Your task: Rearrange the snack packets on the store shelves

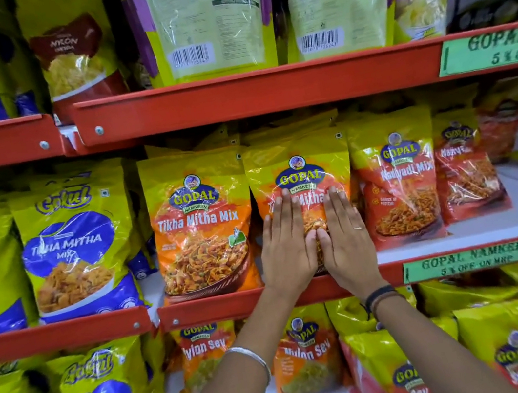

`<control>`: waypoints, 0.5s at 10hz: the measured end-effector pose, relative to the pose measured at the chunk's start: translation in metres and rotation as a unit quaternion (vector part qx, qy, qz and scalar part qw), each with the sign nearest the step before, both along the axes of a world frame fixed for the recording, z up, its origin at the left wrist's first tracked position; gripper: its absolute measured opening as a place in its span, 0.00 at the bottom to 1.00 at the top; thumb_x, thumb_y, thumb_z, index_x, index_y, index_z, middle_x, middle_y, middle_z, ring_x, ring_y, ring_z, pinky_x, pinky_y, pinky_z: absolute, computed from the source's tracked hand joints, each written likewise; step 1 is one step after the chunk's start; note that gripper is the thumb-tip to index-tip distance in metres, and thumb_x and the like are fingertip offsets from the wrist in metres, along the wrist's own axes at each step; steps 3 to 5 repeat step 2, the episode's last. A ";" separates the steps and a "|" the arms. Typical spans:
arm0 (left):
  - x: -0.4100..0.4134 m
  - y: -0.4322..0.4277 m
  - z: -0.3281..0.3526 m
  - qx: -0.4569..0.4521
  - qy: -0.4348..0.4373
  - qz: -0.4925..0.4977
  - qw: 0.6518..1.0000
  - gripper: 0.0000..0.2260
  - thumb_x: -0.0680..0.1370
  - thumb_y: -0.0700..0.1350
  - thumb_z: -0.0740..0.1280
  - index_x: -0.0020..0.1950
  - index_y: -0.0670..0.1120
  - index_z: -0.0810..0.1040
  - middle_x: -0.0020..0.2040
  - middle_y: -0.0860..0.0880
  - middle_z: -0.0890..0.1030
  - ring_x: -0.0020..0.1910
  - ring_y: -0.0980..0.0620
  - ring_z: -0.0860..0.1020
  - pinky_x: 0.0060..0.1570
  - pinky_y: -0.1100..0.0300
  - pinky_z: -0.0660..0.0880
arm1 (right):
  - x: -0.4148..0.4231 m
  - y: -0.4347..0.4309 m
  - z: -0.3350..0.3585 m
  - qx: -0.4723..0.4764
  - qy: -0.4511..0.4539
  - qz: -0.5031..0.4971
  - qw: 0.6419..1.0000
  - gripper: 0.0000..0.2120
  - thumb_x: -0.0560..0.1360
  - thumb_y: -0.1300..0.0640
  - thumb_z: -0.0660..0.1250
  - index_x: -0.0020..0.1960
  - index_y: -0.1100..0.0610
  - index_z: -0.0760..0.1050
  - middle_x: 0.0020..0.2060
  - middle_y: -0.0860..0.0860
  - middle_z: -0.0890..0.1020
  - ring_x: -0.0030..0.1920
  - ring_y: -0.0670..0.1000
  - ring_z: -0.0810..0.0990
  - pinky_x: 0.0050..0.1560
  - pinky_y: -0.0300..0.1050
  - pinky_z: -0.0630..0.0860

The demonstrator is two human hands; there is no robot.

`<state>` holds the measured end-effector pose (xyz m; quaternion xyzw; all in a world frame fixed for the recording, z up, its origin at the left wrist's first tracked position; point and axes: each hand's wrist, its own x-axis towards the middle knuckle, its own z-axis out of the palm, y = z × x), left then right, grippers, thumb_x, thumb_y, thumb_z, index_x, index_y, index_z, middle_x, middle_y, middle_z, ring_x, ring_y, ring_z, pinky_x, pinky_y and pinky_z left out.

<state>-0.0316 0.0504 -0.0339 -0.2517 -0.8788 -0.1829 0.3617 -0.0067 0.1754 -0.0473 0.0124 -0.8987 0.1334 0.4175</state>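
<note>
Left hand [285,243] and right hand [343,233] lie flat on mix packet [297,168].

I see glossy, crinkled plastic film on the Tikha Mitha Mix packet [297,168], catching glare. The shelf lip [233,97] looks like smooth painted red metal with shiny screws. The green price label [478,258] looks like matt paper.

Silver bangle [251,358], dark wristbands [381,297], ring [357,228]
</note>
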 end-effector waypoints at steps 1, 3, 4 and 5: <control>0.011 -0.009 0.006 0.005 -0.019 -0.042 0.999 0.27 0.80 0.53 0.47 0.76 0.47 0.42 0.78 0.49 0.42 0.76 0.57 0.35 0.76 0.55 0.41 | 0.014 -0.006 0.005 -0.009 0.004 0.001 1.000 0.28 0.80 0.49 0.47 0.77 0.59 0.51 0.78 0.54 0.54 0.78 0.50 0.50 0.76 0.53 0.54; 0.034 -0.032 0.025 0.058 0.012 -0.079 0.995 0.27 0.80 0.52 0.47 0.75 0.49 0.38 0.77 0.50 0.38 0.76 0.56 0.37 0.75 0.58 0.36 | 0.037 -0.029 0.028 -0.021 0.062 0.027 0.997 0.28 0.81 0.49 0.47 0.78 0.58 0.49 0.78 0.53 0.51 0.79 0.49 0.48 0.78 0.50 0.49; 0.034 -0.032 0.025 0.058 0.012 -0.079 0.995 0.27 0.80 0.52 0.47 0.75 0.49 0.38 0.77 0.50 0.38 0.76 0.56 0.37 0.75 0.58 0.36 | 0.037 -0.029 0.028 -0.021 0.062 0.027 0.997 0.28 0.81 0.49 0.47 0.78 0.58 0.49 0.78 0.53 0.51 0.79 0.49 0.48 0.78 0.50 0.49; 0.034 -0.032 0.025 0.058 0.012 -0.079 0.995 0.27 0.80 0.52 0.47 0.75 0.49 0.38 0.77 0.50 0.38 0.76 0.56 0.37 0.75 0.58 0.36 | 0.037 -0.029 0.028 -0.021 0.062 0.027 0.997 0.28 0.81 0.49 0.47 0.78 0.58 0.49 0.78 0.53 0.51 0.79 0.49 0.48 0.78 0.50 0.49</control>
